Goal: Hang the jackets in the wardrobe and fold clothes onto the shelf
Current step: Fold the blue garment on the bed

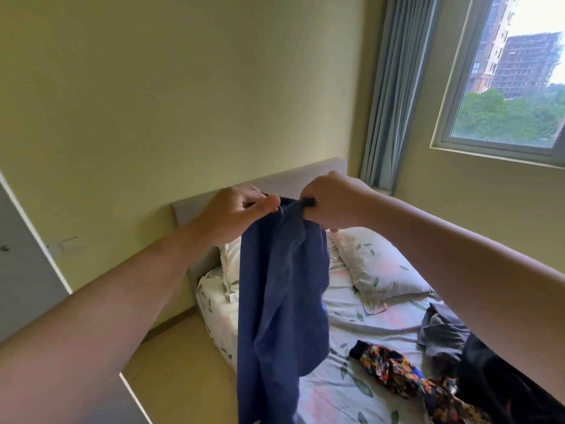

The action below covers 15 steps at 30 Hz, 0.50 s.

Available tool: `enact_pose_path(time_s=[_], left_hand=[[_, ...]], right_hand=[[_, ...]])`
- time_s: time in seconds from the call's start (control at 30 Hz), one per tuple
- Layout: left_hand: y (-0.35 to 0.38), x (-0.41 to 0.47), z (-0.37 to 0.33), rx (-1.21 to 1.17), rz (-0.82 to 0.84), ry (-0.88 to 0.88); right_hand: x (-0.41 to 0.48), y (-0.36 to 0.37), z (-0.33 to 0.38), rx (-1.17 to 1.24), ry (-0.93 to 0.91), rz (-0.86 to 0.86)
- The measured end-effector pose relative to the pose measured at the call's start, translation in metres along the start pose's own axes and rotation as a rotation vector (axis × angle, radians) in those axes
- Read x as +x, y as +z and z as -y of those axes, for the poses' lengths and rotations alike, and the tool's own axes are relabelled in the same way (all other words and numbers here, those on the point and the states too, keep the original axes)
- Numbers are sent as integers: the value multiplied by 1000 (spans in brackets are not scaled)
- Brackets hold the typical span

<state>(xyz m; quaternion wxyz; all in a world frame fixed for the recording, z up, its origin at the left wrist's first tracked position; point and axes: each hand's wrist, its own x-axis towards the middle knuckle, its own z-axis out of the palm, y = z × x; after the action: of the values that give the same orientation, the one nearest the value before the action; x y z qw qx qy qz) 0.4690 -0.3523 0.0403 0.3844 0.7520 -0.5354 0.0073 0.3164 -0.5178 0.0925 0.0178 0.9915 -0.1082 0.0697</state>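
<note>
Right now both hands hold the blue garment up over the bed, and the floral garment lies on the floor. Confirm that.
Not quite. The head view shows the floral garment lying on the bed, not the floor. The rest stands: the left hand and right hand hold the blue garment up over the bed.
</note>
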Motion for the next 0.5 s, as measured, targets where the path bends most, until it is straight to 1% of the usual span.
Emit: enact_pose_path(time_s=[0.07, 0.13, 0.2, 0.27, 0.33, 0.43, 0.5], left_hand=[[6, -5, -1, 82, 63, -17], [13, -9, -5, 182, 106, -52], [20, -10, -11, 232, 143, -93], [28, -10, -15, 257, 150, -108], [34, -12, -14, 330, 112, -78], [41, -15, -8, 498, 3, 63], [44, -14, -1, 520, -69, 139]], right_hand=[[3, 3, 2, 39, 11, 24], [8, 9, 4, 27, 31, 19], [12, 14, 7, -15, 65, -5], [13, 17, 9, 3, 125, -45], [13, 19, 12, 82, 190, -70], [10, 20, 12, 224, 257, -56], [8, 19, 10, 317, 283, -28]])
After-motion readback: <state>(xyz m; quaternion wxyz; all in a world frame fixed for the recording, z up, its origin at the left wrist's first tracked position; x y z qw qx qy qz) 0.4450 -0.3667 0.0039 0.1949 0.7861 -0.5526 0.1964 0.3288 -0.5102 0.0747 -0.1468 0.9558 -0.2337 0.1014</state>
